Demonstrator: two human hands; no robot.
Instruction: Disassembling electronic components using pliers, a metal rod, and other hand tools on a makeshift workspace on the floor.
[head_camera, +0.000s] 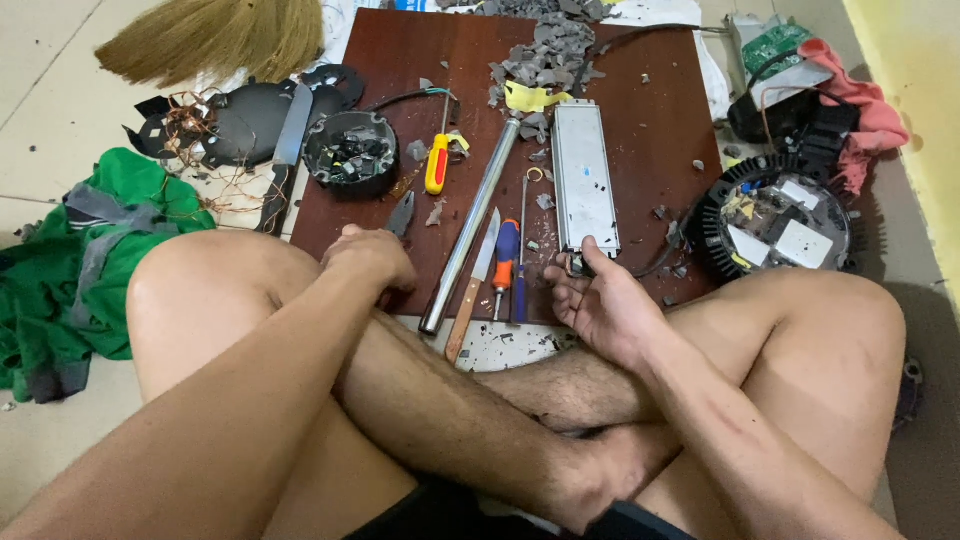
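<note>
metal box (583, 178) – long, silver, flat | on brown board, near end by right palm

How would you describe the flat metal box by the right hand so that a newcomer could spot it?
On the dark red-brown board, look right of the long steel tube. The flat metal box lies lengthwise, near end by the right hand; it alone is a wide silver rectangle.

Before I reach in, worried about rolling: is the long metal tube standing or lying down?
Lying down: the metal tube rests flat on the brown board.
</note>
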